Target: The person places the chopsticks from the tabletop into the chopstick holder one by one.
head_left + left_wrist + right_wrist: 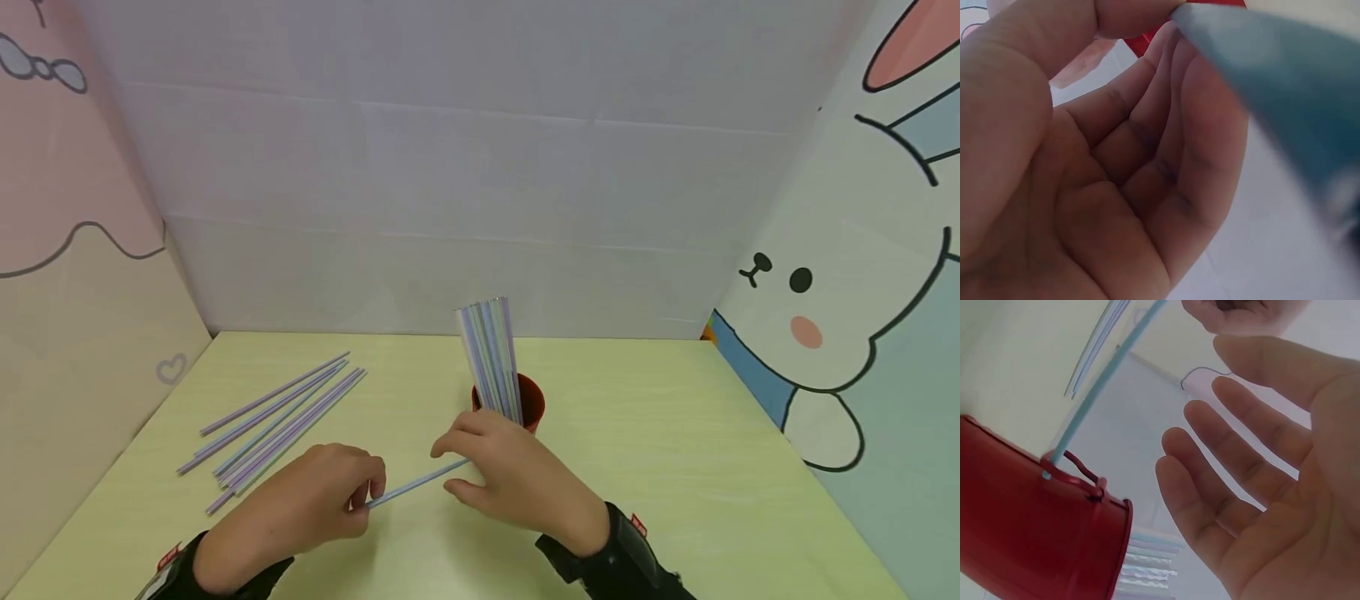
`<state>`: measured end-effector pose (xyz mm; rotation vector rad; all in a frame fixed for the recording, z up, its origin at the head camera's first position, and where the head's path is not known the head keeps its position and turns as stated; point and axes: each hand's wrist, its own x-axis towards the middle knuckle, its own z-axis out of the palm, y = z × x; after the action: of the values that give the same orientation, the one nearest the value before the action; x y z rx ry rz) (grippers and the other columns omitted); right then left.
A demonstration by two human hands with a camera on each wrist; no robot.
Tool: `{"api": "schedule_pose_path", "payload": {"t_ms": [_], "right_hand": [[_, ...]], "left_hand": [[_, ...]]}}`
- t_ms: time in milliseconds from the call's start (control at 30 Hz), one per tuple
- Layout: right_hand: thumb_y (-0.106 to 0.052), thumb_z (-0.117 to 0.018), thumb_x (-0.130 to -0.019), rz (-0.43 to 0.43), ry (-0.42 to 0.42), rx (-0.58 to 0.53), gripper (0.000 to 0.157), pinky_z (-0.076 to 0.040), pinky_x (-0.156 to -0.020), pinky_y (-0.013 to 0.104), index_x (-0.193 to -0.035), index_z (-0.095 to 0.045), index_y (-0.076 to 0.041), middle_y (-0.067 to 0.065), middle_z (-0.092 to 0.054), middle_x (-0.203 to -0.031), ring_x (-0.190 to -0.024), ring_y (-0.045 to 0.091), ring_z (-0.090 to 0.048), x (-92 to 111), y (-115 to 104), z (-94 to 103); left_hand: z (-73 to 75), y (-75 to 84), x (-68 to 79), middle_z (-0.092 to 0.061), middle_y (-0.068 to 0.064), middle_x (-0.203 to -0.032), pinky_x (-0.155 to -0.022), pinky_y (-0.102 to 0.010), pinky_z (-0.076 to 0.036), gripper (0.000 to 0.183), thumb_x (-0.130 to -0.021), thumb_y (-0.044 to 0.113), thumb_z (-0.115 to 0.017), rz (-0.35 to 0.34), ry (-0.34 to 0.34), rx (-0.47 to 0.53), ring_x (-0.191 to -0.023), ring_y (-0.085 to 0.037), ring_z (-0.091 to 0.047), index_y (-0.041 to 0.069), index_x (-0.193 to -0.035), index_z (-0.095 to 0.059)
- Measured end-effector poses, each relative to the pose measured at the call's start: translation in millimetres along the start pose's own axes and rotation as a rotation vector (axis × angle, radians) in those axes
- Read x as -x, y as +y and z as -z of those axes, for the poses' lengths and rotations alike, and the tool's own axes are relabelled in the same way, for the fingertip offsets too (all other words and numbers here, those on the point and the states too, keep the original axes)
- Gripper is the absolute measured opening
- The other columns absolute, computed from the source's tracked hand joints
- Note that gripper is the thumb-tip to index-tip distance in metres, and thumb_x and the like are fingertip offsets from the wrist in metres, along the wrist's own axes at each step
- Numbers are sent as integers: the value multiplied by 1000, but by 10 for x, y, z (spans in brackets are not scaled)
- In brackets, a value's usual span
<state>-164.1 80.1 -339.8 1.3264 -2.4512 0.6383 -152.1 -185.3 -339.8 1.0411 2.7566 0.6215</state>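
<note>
1. The pale blue straw [417, 482] lies in the left hand [333, 487], whose grip pinches it between thumb and fingers; from there it slants toward 2 o'clock.
2. The right hand [498, 467] is beside the straw's far part, its grip loosely spread; the right wrist view shows no finger around the straw.
3. Likeliest trouble: with a single pinch as support, the far end may swing or dip. In the right wrist view its tip overlaps the red cup [534, 402] near the handle [1099, 487], so it could snag there; whether they touch, I cannot tell.
4. Too hard a pinch might crease the straw, which looks thin; too slack a one could let it roll.
5. The cup stands at about 12 o'clock from the right hand, partly hidden by it. A knuckle bump could tip it, since the tall straw bundle [491, 358] inside leans toward 11 o'clock and probably makes it top-heavy.
6. Loose straws [288, 431] lie on the tabletop [675, 450] at 10 o'clock from the left hand; a sideways sweep of that arm could scatter them.
7. Beyond, a pale back panel [450, 167] rises at 12 o'clock, with a rabbit-printed panel [862, 292] toward 2 o'clock; neither blocks the hands.
8. The main obstacle is the right hand itself, screening the cup's near side.
</note>
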Motion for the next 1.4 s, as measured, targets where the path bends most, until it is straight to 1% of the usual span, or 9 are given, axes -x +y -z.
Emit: {"api": "schedule_pose_path", "payload": {"t_ms": [233,433,567,767,867,967,1200,1300,1400], "right_hand": [[-26,-78,-80,-4,-76,9,30,-42,-80,11,-107,-65,-19,-10,-55,-97,-87,0,-44,-34,-54,-99],[-26,-77,-81,-2,-77,21,30,-42,-81,12,-107,-65,-19,-11,-54,-97,-87,0,-44,-31,-71,-114],[-26,-77,-81,-10,-78,25,30,-42,-81,13,-107,-65,-20,-12,-54,-97,-87,1,-44,-41,-79,-105],[-25,-76,-82,-25,-96,39,25,-41,-79,12,-103,-66,-19,-11,-54,-94,-86,2,-46,-36,-92,-114],[-22,-77,-81,-38,-78,66,19,-41,-75,13,-97,-67,-18,-11,-53,-88,-81,3,-45,-29,-90,-121],[-18,-77,-81,-46,-51,87,15,-41,-73,15,-93,-68,-18,-10,-54,-85,-79,4,-45,-20,-77,-116],[-14,-77,-80,-57,-12,122,13,-45,-73,17,-90,-69,-16,-7,-58,-84,-79,5,-49,-7,-30,-89],[-14,-78,-79,-64,-7,144,13,-47,-73,19,-88,-69,-16,-7,-58,-83,-78,7,-51,-2,4,-71],[-12,-78,-79,-77,-23,167,13,-48,-72,20,-87,-68,-17,-8,-58,-82,-78,8,-52,8,44,-33]], "left_hand": [[15,-9,56,-48,19,-71,-54,-21,-43,22,-74,3,-67,-34,35,-48,-60,1,-44,22,-81,-59],[41,-74,124,-48,20,-72,-54,-20,-43,24,-71,1,-63,-64,73,-94,-61,2,-44,23,-81,-59],[23,-71,125,-48,21,-74,-53,-19,-43,25,-71,1,-63,-109,110,-88,-62,2,-45,23,-81,-59],[-46,72,-46,-49,18,-75,-54,-18,-43,23,-73,1,-65,-157,127,-69,-61,1,-46,22,-82,-62],[-74,132,-156,-51,17,-75,-55,-18,-43,22,-74,1,-65,-183,140,-55,-62,1,-47,20,-83,-63],[-100,171,-265,-54,16,-76,-57,-18,-44,21,-75,1,-65,-202,169,-46,-64,0,-49,20,-84,-65],[-125,232,-471,-55,18,-74,-58,-19,-45,20,-76,4,-66,-196,212,-29,-64,0,-49,23,-81,-64],[-124,258,-528,-55,18,-74,-58,-20,-45,21,-77,4,-67,-185,209,-20,-64,0,-49,25,-81,-64],[-99,276,-567,-57,16,-77,-61,-21,-46,17,-79,8,-72,-176,201,-15,-67,-2,-52,23,-85,-65]]}}
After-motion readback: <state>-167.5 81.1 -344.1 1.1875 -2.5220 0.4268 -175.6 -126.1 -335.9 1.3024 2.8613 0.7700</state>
